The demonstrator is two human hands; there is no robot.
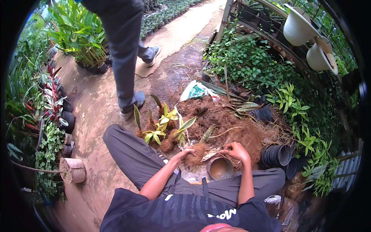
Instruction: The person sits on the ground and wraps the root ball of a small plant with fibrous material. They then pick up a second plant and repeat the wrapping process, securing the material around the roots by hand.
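My left hand (pixel 185 155) curls around the side of a brown coir-fibre ball (pixel 198 153) with a leaf (pixel 208 133) sticking up from it. On the ball's other side my right hand (pixel 236 151) is closed, fingertips pinched together; what they hold is too small to tell. A pale flat scrap (pixel 210 155) lies between the hands. Just below stands a round bowl (pixel 220 169) of brownish liquid, close to my crossed legs. Several finished-looking fibre balls with plants (pixel 167 144) sit beyond my left hand, some with yellow-green leaves (pixel 155 136).
Loose brown coir (pixel 247 135) is heaped ahead, with a white and green plastic bag (pixel 197 91) behind it. Stacked black pots (pixel 276 155) stand at right. A person in dark trousers (pixel 125 50) is on the path at left. A pale planter (pixel 73 170) stands far left.
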